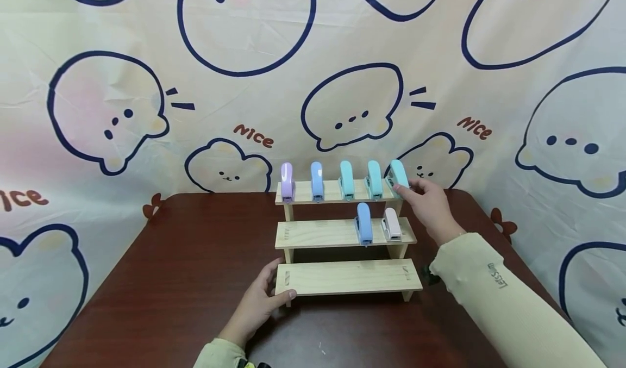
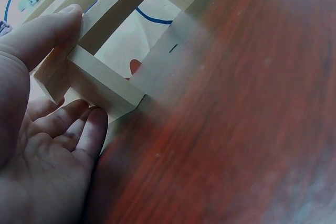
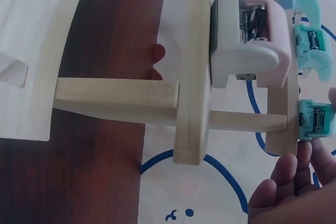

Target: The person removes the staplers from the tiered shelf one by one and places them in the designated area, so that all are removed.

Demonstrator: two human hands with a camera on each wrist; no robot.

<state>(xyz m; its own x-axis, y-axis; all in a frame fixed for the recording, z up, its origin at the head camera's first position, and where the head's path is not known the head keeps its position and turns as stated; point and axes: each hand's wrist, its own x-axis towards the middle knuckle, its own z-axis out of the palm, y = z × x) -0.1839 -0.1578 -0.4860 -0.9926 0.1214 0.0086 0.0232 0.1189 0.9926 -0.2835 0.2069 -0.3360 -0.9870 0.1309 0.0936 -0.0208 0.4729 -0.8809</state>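
A three-tier wooden display rack (image 1: 349, 276) stands on the table. My left hand (image 1: 261, 303) grips the left end of its bottom tier, thumb on the board and fingers beside the leg (image 2: 105, 85). At the top tier's right end, my right hand (image 1: 430, 205) holds a teal stapler (image 1: 398, 173) that tilts slightly; its front shows beside the fingers (image 3: 285, 169) in the right wrist view. Left of it on that tier stand two more teal staplers (image 1: 374, 180), a light blue stapler (image 1: 317, 181) and a purple stapler (image 1: 287, 183).
On the middle tier's right half stand a blue stapler (image 1: 364, 224) and a white and pink stapler (image 1: 391, 225). The bottom tier carries nothing. Behind the dark brown table (image 1: 195, 259) hangs a cloth (image 1: 274, 107) with cartoon bears, which also covers both sides.
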